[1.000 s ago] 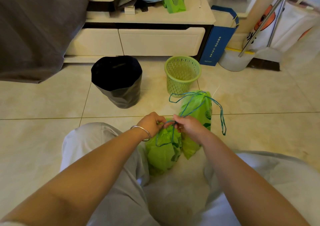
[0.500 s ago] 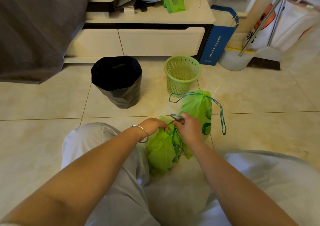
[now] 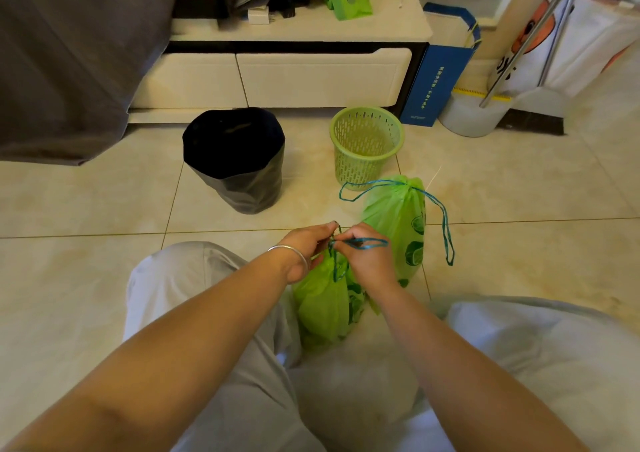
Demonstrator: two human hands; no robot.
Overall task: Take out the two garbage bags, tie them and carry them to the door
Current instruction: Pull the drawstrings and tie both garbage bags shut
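Two green garbage bags stand on the tiled floor between my knees. The near bag [image 3: 323, 304] sits right under my hands. My left hand [image 3: 304, 244] and my right hand [image 3: 363, 256] both pinch its blue drawstring [image 3: 360, 243] at the bag's mouth; one loop sticks out to the right. The far bag [image 3: 398, 216] stands just behind, its top gathered and its blue drawstring loops hanging loose on both sides.
A black-lined bin [image 3: 235, 159] and a green plastic basket [image 3: 365, 143] stand on the floor ahead. Behind them is a low white cabinet [image 3: 311, 74]. A blue paper bag [image 3: 440, 81] and a mop bucket [image 3: 474, 116] are at the right, a grey cover [image 3: 69, 53] at the left.
My hands have shifted slightly on the near bag's drawstring, drawing it tighter at the mouth; a loop now points right. The far bag has not moved.
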